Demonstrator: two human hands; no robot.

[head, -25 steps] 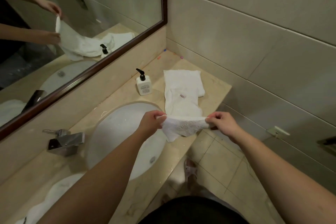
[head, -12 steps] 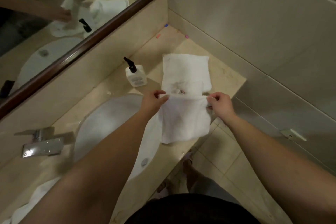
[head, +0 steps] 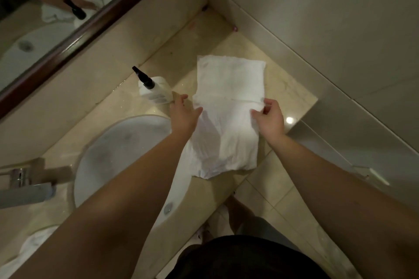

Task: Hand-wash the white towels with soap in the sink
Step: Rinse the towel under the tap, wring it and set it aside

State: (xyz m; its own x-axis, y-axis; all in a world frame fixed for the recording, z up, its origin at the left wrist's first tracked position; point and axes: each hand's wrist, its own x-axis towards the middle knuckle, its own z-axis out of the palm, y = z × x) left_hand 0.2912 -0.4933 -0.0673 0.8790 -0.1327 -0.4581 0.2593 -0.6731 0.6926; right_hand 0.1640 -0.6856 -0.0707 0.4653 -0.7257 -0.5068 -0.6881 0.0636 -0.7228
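Observation:
A white towel (head: 226,142) lies flat on the beige counter (head: 292,97) just right of the sink (head: 127,156), overlapping a second folded white towel (head: 229,79) behind it. My left hand (head: 183,115) sits at the towel's left edge with its fingers straight and the thumb touching the cloth. At the right edge, my right hand (head: 269,118) has its fingers curled and pinches the towel. A white soap bottle (head: 156,92) with a black pump stands just behind my left hand.
A chrome faucet (head: 25,190) juts in at the left of the sink. More white cloth (head: 34,247) lies at the bottom left. A mirror (head: 45,18) runs along the back, tiled wall (head: 328,18) closes the right, and tiled floor (head: 272,199) shows below the counter edge.
The towel held stretched in the air between both hands has been lowered flat onto the counter. My left hand has let go and spread its fingers. The camera tilted further down.

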